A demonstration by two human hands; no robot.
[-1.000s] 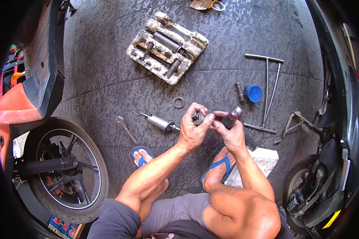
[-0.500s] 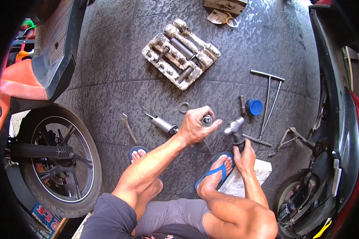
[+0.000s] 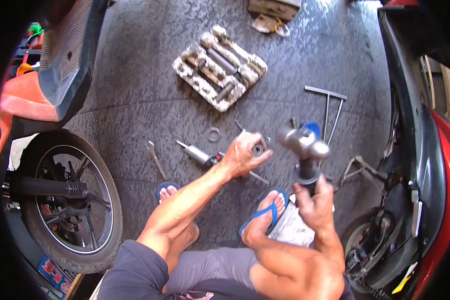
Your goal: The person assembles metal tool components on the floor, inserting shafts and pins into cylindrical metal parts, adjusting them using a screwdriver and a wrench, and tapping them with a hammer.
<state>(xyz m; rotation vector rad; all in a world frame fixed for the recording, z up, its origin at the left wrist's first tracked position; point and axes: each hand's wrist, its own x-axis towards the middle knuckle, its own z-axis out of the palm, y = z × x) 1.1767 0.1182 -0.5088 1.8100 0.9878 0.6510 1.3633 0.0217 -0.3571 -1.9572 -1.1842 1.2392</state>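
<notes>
My left hand (image 3: 242, 156) is wrapped round an upright metal cylinder (image 3: 257, 149), of which only the round top end shows. To its right, my right hand (image 3: 317, 204) grips a hammer (image 3: 305, 145) by its dark handle, the metal head raised off the floor and slightly blurred. A thin rod (image 3: 258, 177) sticks out beneath my left hand. Left of that hand lies a silver cylinder with a pointed tip (image 3: 197, 154), and a metal ring (image 3: 213, 134) rests just above it. Behind the hammer head, a round blue object (image 3: 312, 127) is partly hidden.
A worn white foam tray (image 3: 179, 66) with metal tools lies farther ahead. An open-end wrench (image 3: 156, 160) is on the floor at left, T-handle wrenches (image 3: 327, 93) at right. A motorcycle wheel (image 3: 116, 200) stands left, another motorcycle (image 3: 430, 165) right. A pale block (image 3: 291, 227) sits beside my right foot.
The hammer has risen toward the camera, along with my right hand, and now covers part of the blue object. My left hand keeps its grip on the cylinder. The whole view has shifted slightly.
</notes>
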